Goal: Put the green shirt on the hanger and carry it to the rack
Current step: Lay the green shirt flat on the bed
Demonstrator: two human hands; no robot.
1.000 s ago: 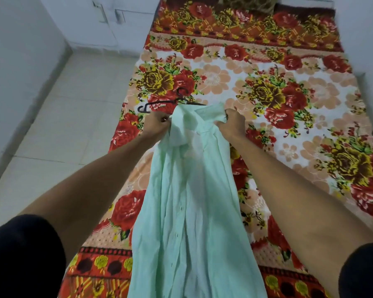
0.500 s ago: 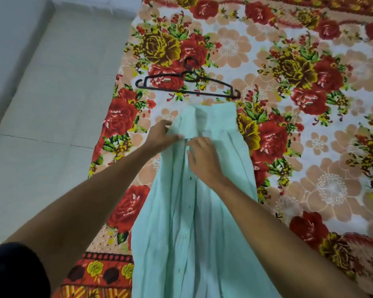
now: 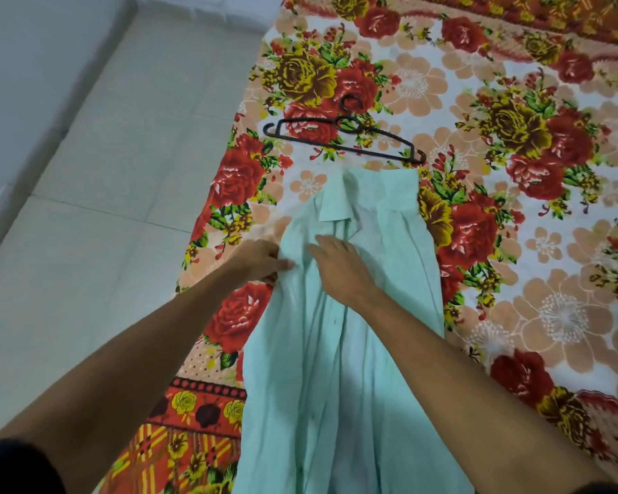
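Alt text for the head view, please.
A green shirt lies collar-up on a floral bedspread; the left hand pinches its edge, the right hand rests flat on it. A black hanger lies beyond, apart.

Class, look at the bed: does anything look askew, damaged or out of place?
Nothing damaged or spilled. The green shirt lies bunched and creased, its collar crooked. The black hanger lies apart, just beyond the collar, not yet in the shirt.

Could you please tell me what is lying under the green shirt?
The floral bedspread lies under the green shirt; anything else beneath is covered. The hanger lies just beyond the collar.
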